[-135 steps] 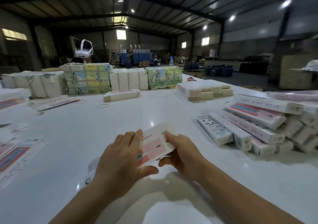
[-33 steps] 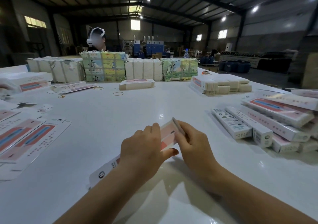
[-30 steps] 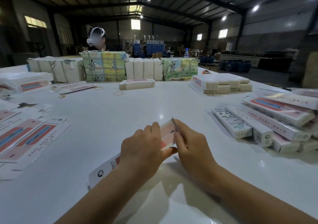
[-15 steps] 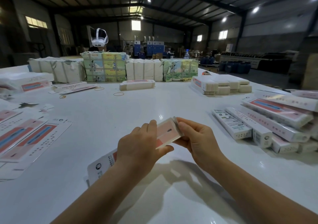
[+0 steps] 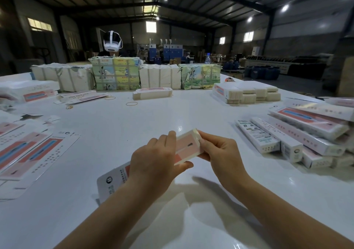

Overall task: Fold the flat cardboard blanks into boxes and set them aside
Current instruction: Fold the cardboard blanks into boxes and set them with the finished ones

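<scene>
— Where are we with this one?

— We have the box (image 5: 188, 147) in both hands, lifted off the white surface (image 5: 134, 118) in front of us. Our left hand (image 5: 155, 162) is closed around its middle, fingers over the top and thumb underneath; our right hand (image 5: 220, 153) is pinching the far end, where the end flap looks tucked shut. The near end, with the round logo, pokes out below our left wrist, and we can't tell whether that end is closed.

— So nearly formed?

— We'd judge the body is squared up and one end done; the near end may still need closing, then it goes aside.

— And the bigger job?

— A pile of finished boxes (image 5: 298, 134) sits on our right, so a good number are done. Flat blanks (image 5: 32, 153) lie spread on our left, and a stack of blanks (image 5: 247, 93) waits farther back, with wrapped bundles (image 5: 115, 73) beyond. Plenty is left.

— What has changed from a few seconds ago?

— Back then we held the piece flatter and lower, its printed face broad toward us. A second ago our hands pressed together low near the surface, right fingers working the far end. Now it has risen, our right hand has rolled palm-up around the closed end, and the piece reads as a slim box.
</scene>
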Tool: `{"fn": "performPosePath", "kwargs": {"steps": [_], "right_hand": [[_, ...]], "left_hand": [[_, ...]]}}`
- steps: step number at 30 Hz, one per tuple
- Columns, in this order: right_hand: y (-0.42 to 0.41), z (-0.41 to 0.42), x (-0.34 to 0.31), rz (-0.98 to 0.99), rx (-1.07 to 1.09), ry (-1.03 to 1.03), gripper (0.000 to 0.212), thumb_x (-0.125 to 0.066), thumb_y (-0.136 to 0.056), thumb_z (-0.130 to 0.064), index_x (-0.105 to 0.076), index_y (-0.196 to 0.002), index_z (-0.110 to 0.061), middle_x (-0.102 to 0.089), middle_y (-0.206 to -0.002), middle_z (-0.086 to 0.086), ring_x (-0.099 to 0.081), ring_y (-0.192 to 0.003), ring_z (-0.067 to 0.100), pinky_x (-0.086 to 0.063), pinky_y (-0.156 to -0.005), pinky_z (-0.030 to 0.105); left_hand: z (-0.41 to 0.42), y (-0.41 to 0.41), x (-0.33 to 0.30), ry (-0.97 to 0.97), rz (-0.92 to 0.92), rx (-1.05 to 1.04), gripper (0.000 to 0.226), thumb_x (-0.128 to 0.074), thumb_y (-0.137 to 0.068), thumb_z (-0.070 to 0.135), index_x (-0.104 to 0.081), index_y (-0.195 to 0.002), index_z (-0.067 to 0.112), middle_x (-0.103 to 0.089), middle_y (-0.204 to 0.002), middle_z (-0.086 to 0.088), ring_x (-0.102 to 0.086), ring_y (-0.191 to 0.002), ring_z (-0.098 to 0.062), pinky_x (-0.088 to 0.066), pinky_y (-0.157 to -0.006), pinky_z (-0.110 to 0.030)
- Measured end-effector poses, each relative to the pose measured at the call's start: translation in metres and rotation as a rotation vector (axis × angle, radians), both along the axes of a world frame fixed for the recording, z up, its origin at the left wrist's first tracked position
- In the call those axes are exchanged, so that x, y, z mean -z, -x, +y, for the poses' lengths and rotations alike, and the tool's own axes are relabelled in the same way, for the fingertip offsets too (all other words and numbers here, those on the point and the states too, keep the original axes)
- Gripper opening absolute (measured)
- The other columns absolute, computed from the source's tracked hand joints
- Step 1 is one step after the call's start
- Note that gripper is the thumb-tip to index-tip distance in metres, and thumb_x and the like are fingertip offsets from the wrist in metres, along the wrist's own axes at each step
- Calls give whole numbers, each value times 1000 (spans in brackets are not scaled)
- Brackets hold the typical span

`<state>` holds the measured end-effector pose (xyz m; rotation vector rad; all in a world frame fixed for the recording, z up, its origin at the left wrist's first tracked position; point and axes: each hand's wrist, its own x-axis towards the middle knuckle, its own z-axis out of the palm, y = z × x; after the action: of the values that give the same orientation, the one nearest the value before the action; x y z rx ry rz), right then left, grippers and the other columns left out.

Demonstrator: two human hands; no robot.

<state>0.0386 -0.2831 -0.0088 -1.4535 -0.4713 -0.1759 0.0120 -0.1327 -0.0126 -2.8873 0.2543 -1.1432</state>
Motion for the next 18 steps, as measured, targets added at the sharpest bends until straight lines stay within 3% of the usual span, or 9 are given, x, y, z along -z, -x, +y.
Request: {"fn": "performPosePath", "kwargs": {"steps": [3, 6, 9, 14, 16, 18], "right_hand": [[1, 1, 3, -56, 56, 139, 59, -42, -93, 2, -74, -76, -45, -74, -85, -11, -69, -85, 11, -55, -73, 20], [6, 6, 8, -218, 173, 361, 36, -44, -95, -3, -66, -91, -31, -66, -70, -16, -60, -67, 4, -45, -60, 10], [6, 7, 14, -327, 219, 472, 17, -45, -93, -3, -60, -92, -11, -58, -63, -6, -49, -57, 7, -35, -52, 13], [6, 2, 8, -313, 229, 487, 21, -48, -91, -2, -59, -79, -15, -55, -59, -11, -47, -57, 6, -35, -55, 12], [7, 4, 4, -174, 162, 370, 27, -48, -94, -4, -68, -100, -21, -66, -83, -17, -59, -76, 1, -47, -68, 12], [3, 5, 5, -66, 119, 302, 37, -48, -97, -8, -56, -132, -18, -64, -122, -8, -59, -109, 6, -51, -91, 19]], "left_hand": [[-3, 0, -1, -8, -10, -24, 79, -79, -52, 62, -68, -103, 3, -66, -69, -5, -61, -51, -20, -44, -38, -25], [-7, 1, -2, -2, -25, -54, 76, -80, -52, 61, -70, -97, 1, -63, -63, -5, -58, -46, -21, -41, -36, -23], [-11, 1, -2, -14, -68, -82, 66, -67, -60, 60, -70, -89, 0, -58, -56, -5, -54, -41, -21, -38, -35, -21], [-11, 4, -2, -43, -34, -69, 67, -78, -52, 62, -70, -85, 4, -57, -54, -2, -53, -40, -19, -34, -35, -19], [-10, 3, -3, -27, -2, -52, 71, -80, -50, 64, -70, -88, 6, -59, -57, -1, -55, -43, -18, -32, -37, -20], [-8, 1, -2, -11, 16, -46, 70, -78, -54, 65, -69, -93, 7, -60, -61, -1, -57, -46, -19, -31, -40, -20]]}}
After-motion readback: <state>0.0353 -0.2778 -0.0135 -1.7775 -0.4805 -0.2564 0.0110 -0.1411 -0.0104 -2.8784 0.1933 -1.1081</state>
